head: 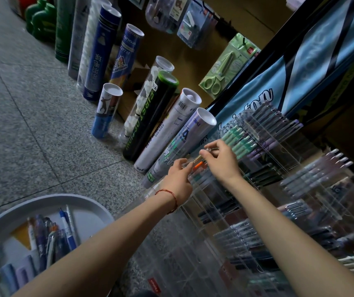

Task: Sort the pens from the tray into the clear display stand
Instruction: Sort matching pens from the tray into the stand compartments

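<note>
Head view: right hand (221, 161) fingers pinch pen (198, 159); left hand (178, 179) fingers blurred, grip unclear; tray (64, 197) cut off

Dim, cool light; faint glare on the clear acrylic display stand (193, 249) (its right side motion-blurred); wide-angle distortion bends the edges.

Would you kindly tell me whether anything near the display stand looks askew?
Three shuttlecock tubes beside the clear display stand seem to lean at a steeper slant than the upright ones farther back. Otherwise nothing stands out; the right hand pinches a pen at the stand.
</note>
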`<action>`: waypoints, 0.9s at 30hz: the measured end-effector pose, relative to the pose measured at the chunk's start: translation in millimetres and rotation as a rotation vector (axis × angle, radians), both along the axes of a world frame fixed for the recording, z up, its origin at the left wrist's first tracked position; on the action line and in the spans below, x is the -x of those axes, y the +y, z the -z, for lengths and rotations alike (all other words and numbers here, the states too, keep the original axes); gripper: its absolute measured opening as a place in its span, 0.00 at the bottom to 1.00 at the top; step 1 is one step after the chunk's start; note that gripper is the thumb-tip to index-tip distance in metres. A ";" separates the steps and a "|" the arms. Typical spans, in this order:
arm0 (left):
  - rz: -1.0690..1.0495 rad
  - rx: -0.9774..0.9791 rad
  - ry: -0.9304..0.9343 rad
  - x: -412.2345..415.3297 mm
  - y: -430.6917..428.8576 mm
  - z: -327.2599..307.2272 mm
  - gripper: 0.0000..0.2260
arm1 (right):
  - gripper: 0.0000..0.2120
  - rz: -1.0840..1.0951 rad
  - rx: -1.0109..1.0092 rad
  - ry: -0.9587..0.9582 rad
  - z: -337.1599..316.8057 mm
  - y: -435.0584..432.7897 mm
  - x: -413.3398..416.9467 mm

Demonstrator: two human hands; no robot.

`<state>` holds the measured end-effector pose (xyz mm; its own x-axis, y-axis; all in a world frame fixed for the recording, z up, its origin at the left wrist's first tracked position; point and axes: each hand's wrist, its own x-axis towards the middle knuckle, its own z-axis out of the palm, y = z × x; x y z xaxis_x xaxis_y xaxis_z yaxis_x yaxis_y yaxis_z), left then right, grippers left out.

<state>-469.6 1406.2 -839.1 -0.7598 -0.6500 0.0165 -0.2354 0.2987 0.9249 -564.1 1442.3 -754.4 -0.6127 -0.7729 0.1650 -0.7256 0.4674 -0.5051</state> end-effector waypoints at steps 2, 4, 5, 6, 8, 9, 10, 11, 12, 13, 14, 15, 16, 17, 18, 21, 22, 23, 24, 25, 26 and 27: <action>0.011 -0.003 0.001 -0.8 -0.3 -0.6 0.28 | 0.04 -0.005 -0.032 0.026 0.1 0.4 -0.8; 0.013 -0.011 0.002 -2.3 -1.5 -0.4 0.28 | 0.05 -0.027 -0.087 0.077 0.4 -0.5 -2.3; 0.008 -0.019 0.004 -2.9 -2.0 -0.2 0.27 | 0.08 -0.036 -0.128 0.130 0.2 -0.7 -4.3; -0.001 -0.028 0.007 -3.3 -2.5 0.0 0.26 | 0.12 -0.040 -0.166 0.182 1.1 -0.7 -6.1; -0.038 -0.054 0.017 -5.1 -3.7 0.7 0.24 | 0.17 -0.037 -0.222 0.234 3.4 1.3 -9.5; -0.063 -0.075 0.022 -6.7 -4.7 1.2 0.24 | 0.18 -0.035 -0.248 0.247 4.1 2.7 -10.5; -0.086 -0.094 0.026 -9.0 -6.2 2.5 0.23 | 0.19 -0.034 -0.280 0.256 5.0 3.6 -10.7; -0.105 -0.105 0.027 -12.0 -8.2 4.3 0.23 | 0.19 -0.043 -0.313 0.264 5.6 4.4 -11.0; -0.115 -0.109 0.022 -15.3 -10.4 6.8 0.23 | 0.19 -0.058 -0.341 0.271 6.9 4.9 -10.5; -0.121 -0.109 0.016 -19.1 -12.6 10.0 0.22 | 0.19 -0.077 -0.368 0.277 8.1 5.4 -10.5; -0.128 -0.109 0.012 -23.0 -14.8 13.9 0.22 | 0.19 -0.091 -0.394 0.281 9.4 5.5 -10.6; -0.142 -0.108 0.008 -27.2 -17.0 17.1 0.21 | 0.20 -0.100 -0.413 0.282 10.0 5.8 -11.2; -0.161 -0.106 0.001 -31.3 -19.8 20.4 0.21 | 0.21 -0.102 -0.431 0.272 10.7 6.0 -11.3; -0.183 -0.104 -0.009 -35.5 -22.9 23.5 0.20 | 0.23 -0.104 -0.457 0.261 10.3 6.2 -11.5; -0.202 -0.104 -0.022 -39.7 -26.2 26.7 0.20 | 0.25 -0.102 -0.504 0.257 9.6 6.3 -11.8; -0.221 -0.075 -0.070 -57.2 -36.3 34.2 0.19 | 0.33 -0.090 -0.670 0.451 2.8 7.8 -17.0; -0.210 -0.054 -0.096 -65.4 -40.1 36.6 0.19 | 0.33 -0.094 -0.628 0.567 -1.4 7.8 -21.4; -0.199 -0.033 -0.122 -75.4 -43.9 39.8 0.19 | 0.31 -0.121 -0.533 0.666 -5.2 7.2 -29.5; -0.187 -0.022 -0.153 -88.0 -47.6 45.2 0.18 | 0.28 -0.172 -0.418 0.707 -6.0 5.2 -40.5; -0.184 -0.026 -0.190 -102.7 -51.5 53.5 0.18 | 0.24 -0.243 -0.323 0.667 -4.5 2.0 -56.5; -0.194 -0.046 -0.237 -119.5 -55.6 66.3 0.17 | 0.21 -0.318 -0.274 0.562 3.5 -2.6 -73.8; -0.218 -0.076 -0.291 -138.0 -58.9 80.7 0.17 | 0.18 -0.402 -0.273 0.428 15.9 -7.1 -93.7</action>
